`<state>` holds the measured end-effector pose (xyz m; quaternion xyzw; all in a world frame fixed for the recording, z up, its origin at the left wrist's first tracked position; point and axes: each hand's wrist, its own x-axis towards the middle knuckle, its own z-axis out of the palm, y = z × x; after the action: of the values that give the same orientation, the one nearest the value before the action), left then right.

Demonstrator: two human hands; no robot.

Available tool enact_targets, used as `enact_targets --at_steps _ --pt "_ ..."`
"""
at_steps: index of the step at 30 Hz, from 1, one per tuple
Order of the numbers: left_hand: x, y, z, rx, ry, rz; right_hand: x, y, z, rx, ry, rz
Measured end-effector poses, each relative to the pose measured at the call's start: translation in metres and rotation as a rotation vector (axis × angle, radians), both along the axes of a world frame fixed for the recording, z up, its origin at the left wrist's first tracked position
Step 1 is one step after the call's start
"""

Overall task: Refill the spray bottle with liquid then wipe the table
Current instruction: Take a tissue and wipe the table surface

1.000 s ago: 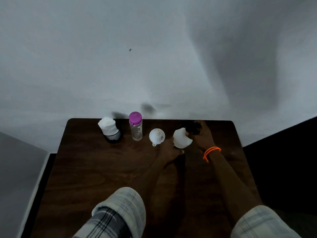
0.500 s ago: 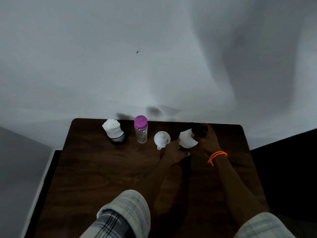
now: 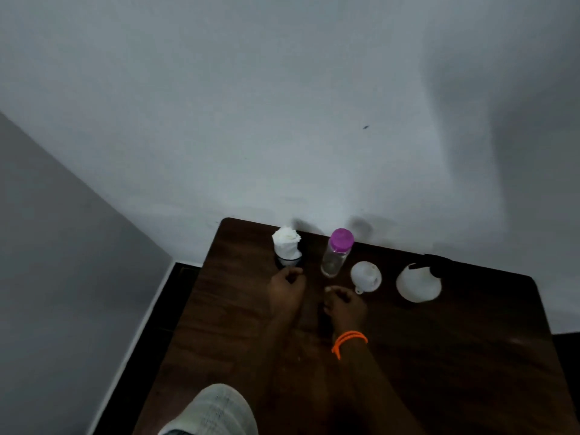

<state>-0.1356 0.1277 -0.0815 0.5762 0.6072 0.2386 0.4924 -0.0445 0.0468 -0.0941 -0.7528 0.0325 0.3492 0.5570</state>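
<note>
left hand (image 3: 287, 288) and right hand (image 3: 345, 304) loosely curled, empty, near purple-capped bottle (image 3: 337, 252), spray bottle (image 3: 419, 282) stood apart on table (image 3: 470, 356)

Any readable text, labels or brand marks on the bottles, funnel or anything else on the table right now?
No text can be read in this view.
White funnel: a small reddish mark on its side, too small and blurred to read.
Clear bottle with the purple cap: no label visible.
White spray bottle: plain white body, no print visible.
Holder with white tissue: no print visible.
</note>
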Motion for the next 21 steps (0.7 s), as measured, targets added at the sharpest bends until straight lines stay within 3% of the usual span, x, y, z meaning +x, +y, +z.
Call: enact_targets --at_steps 5,15,21 --pt "-0.032 0.038 0.014 0.139 0.018 0.019 -0.030 0.066 0.033 0.084 0.033 0.153" --pt "-0.040 0.068 0.023 0.318 0.057 -0.207 -0.030 0.116 0.029 0.074 0.152 0.128" --pt "-0.042 0.084 0.008 0.286 0.120 -0.215 -0.031 0.124 0.025 0.056 0.171 0.129"
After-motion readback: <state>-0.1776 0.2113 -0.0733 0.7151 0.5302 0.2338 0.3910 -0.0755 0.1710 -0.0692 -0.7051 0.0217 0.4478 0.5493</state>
